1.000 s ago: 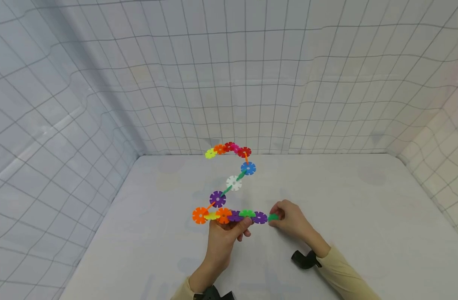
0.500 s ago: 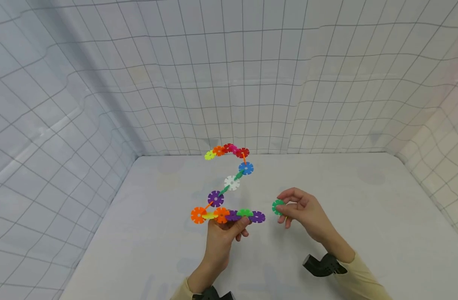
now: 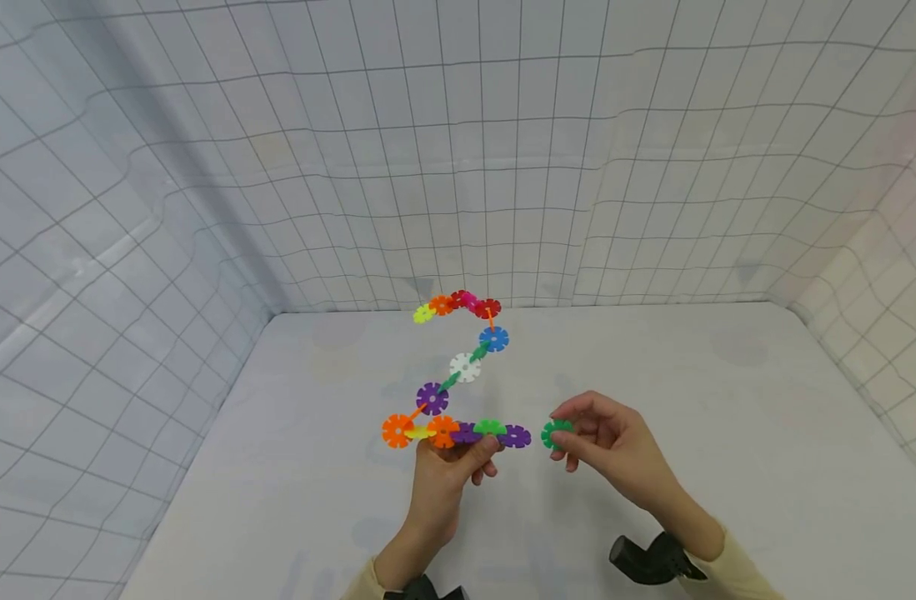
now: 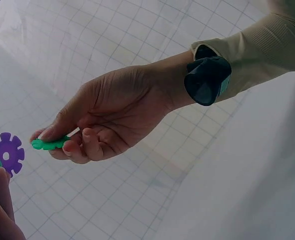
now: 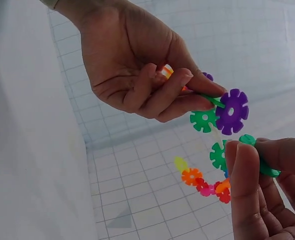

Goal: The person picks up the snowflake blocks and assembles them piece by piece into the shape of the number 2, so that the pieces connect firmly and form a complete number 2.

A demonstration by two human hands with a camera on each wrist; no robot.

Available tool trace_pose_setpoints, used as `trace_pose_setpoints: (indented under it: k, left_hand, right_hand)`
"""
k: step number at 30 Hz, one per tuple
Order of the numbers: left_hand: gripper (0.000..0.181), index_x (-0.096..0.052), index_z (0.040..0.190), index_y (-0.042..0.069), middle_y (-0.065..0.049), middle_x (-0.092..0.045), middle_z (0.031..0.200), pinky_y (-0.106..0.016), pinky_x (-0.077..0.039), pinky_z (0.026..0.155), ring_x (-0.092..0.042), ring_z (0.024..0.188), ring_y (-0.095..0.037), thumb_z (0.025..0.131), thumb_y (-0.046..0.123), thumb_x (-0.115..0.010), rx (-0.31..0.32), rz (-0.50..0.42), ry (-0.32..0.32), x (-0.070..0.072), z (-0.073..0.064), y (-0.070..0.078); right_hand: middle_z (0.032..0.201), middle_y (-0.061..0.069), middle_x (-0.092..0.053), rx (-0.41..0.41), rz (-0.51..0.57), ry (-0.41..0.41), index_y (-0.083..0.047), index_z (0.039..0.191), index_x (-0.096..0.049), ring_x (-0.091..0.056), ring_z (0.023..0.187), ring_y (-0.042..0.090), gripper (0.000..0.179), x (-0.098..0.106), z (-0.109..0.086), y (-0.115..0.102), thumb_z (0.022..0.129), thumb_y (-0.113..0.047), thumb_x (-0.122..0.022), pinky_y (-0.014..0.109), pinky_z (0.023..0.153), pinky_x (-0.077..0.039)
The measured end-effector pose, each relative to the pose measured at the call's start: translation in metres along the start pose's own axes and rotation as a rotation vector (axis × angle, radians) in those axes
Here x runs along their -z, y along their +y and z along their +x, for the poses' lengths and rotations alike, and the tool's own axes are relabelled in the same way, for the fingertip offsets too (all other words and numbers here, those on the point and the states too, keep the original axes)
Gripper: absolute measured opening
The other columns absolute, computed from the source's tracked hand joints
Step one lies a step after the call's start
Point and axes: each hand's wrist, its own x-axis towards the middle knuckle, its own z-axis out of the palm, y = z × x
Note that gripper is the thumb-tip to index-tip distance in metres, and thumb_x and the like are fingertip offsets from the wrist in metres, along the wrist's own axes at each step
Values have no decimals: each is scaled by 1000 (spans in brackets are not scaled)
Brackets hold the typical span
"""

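My left hand [image 3: 442,479] pinches the light green disc [image 3: 491,427] of a chain of notched plastic discs, thumb on top. That chain bends in a zigzag, from a yellow disc [image 3: 423,313] at its far end, past a blue disc [image 3: 493,339] and a white disc [image 3: 465,367], to a purple disc [image 3: 518,436] at the near right end. Just right of this purple disc, and apart from it, my right hand [image 3: 618,450] pinches a loose green disc [image 3: 553,432] between thumb and fingers. The right wrist view shows that green disc [image 5: 268,169] nearly edge-on.
Below lies a white tabletop [image 3: 728,400]. White walls with a grid of dark lines [image 3: 458,167] stand behind and at both sides. Each wrist wears a black camera mount, the right one [image 3: 653,558] near the beige sleeve [image 3: 735,575].
My right hand has drawn the green disc back from the chain's purple end and turned its flat face into view, then brought it slightly lower. My left hand and the chain stay nearly still.
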Motion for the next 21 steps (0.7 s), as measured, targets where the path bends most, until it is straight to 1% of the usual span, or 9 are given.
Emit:
trace_pose_setpoints:
  k: [4,12,15,19,21]
  left_hand:
    - [10,-64,90,-2,-8,-70,78,-20,-44,50,-58,53,-12,86,7,-69,3,-6,-3,0,-1,0]
    - [10,-65,90,0,-9,-70,78,-21,-44,50,-57,53,-13,86,8,-69,21,-26,-4,-2,-1,-2]
    - [11,-65,89,-1,-8,-70,78,-21,-44,50,-57,53,-12,86,8,-70,19,-27,-4,-3,-2,-2]
    - [18,-64,90,-9,-8,-70,77,-20,-44,50,-57,52,-11,85,7,-70,6,-21,-15,-3,-2,-5]
    - [22,-62,90,-13,-7,-70,76,-20,-44,50,-57,52,-11,85,7,-70,-3,-17,-21,-3,-2,-6]
  right_hand:
    - [81,13,-66,89,-38,4,3,104,-58,-66,66,22,21,-5,-2,-2,85,10,-64,33,54,-53]
    - [80,11,-67,191,-53,10,2,99,-58,-67,66,22,25,-9,-4,4,81,17,-64,35,51,-53]
    - [80,10,-68,196,-81,21,0,98,-59,-66,65,21,25,-10,-4,4,80,17,-65,34,52,-53]
    - [79,6,-69,176,-150,49,-4,94,-62,-66,64,19,24,-12,-4,2,79,13,-69,31,53,-52]
    - [78,6,-69,179,-173,63,-5,93,-64,-66,64,18,24,-12,-4,2,78,12,-70,30,53,-52]
